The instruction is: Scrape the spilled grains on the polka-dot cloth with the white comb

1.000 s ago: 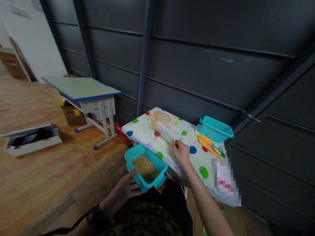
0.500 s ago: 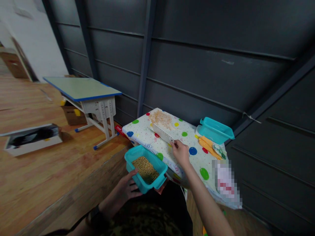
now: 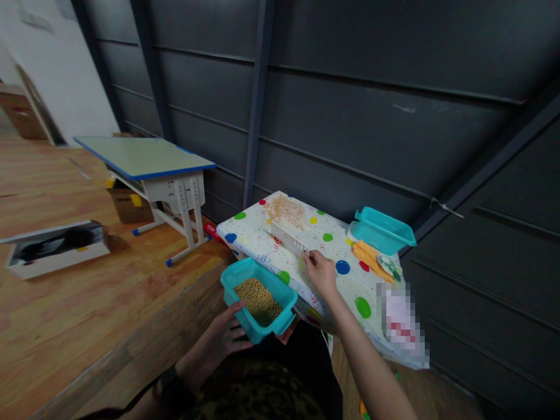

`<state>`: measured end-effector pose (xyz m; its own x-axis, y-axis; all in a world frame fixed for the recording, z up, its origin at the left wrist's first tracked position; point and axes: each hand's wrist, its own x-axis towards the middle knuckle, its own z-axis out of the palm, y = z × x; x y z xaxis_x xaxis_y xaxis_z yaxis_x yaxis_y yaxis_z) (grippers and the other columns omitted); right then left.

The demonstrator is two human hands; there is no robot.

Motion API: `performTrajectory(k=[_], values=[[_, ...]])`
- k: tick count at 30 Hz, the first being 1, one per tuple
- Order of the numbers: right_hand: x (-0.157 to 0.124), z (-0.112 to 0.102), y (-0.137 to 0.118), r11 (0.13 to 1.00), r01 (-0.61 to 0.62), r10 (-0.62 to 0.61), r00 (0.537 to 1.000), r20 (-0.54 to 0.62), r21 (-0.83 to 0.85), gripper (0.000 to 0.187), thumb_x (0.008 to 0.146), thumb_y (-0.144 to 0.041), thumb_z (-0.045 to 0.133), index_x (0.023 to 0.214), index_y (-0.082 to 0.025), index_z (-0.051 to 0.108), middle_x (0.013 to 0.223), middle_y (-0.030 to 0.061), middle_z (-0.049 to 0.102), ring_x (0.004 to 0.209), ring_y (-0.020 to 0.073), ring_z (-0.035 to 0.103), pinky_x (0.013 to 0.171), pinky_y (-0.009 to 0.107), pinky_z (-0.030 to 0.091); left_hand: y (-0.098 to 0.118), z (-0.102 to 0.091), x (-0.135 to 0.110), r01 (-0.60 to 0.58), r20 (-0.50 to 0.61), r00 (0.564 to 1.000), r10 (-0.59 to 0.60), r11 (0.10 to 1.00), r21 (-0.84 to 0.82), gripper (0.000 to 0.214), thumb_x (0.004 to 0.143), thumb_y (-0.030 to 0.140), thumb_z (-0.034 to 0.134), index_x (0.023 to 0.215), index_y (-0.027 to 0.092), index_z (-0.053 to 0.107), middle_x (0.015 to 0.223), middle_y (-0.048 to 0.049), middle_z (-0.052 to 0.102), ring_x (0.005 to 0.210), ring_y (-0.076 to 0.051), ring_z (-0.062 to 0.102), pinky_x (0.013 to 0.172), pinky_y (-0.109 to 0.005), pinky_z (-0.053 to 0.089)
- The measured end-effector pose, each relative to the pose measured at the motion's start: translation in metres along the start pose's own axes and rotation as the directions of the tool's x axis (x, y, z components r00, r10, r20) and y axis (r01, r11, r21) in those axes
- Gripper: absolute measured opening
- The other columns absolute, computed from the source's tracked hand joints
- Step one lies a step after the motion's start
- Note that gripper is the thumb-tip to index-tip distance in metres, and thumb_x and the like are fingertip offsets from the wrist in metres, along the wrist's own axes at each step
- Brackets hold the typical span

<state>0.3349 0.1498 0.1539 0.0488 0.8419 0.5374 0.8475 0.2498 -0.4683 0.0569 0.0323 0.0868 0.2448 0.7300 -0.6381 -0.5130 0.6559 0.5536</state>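
My left hand grips the near-left side of a teal plastic container, thumb over the rim and fingers against the outside. Round yellowish beans lie inside; they look like soybeans. The container is held at the front edge of the table. My right hand is closed on the near end of a long white plastic strip with a row of slots. The strip stands on edge at the tabletop, its far end beside a spread of small pale tan bits. What these bits are cannot be made out.
A balloon-patterned cloth covers the table. At its right are another teal container, orange cloth-like items, a small round green-and-white item and a blurred packet. A dark panelled wall stands behind. Leftward are a desk and an open white box.
Hardly anything differs. The view has shifted very slightly, and both hands keep hold of the container and the slotted strip in nearly the same places.
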Motion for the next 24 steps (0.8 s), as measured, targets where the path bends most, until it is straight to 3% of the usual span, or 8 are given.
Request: performTrajectory(k=[4, 12, 24], values=[[-0.003, -0.002, 0.000, 1.000, -0.006, 0.006, 1.000, -0.022, 0.005, 0.033, 0.098, -0.044, 0.053, 0.081, -0.023, 0.071, 0.070, 0.0071, 0.075, 0.061, 0.0211, 0.067, 0.061, 0.028, 0.042, 0.000, 0.000, 0.000, -0.002, -0.006, 1.000, 0.002, 1.000, -0.005, 0.057, 0.091, 0.047, 0.075, 0.137, 0.015, 0.060, 0.104, -0.0150, 0.081, 0.089, -0.032, 0.080, 0.098, -0.059, 0.062], [-0.014, 0.003, -0.011, 1.000, 0.022, -0.022, 1.000, -0.010, 0.002, 0.037, 0.100, -0.045, 0.050, 0.078, -0.022, 0.070, 0.069, 0.0069, 0.073, 0.059, 0.0197, 0.065, 0.060, 0.027, 0.041, 0.002, 0.003, -0.001, 0.007, -0.039, 0.999, -0.007, 1.000, 0.005, 0.041, 0.095, 0.045, 0.071, 0.124, 0.016, 0.064, 0.104, -0.0134, 0.081, 0.087, -0.030, 0.080, 0.086, -0.052, 0.066], [-0.016, -0.001, -0.027, 0.996, 0.005, -0.004, 1.000, -0.010, 0.093, 0.042, 0.099, -0.053, 0.050, 0.080, -0.023, 0.072, 0.069, 0.0072, 0.075, 0.058, 0.0206, 0.065, 0.060, 0.028, 0.043, 0.004, 0.008, -0.006, 0.011, -0.047, 0.999, -0.012, 1.000, -0.015, 0.036, 0.099, 0.040, 0.065, 0.125, 0.015, 0.063, 0.101, -0.0129, 0.081, 0.080, -0.028, 0.078, 0.082, -0.050, 0.066]])
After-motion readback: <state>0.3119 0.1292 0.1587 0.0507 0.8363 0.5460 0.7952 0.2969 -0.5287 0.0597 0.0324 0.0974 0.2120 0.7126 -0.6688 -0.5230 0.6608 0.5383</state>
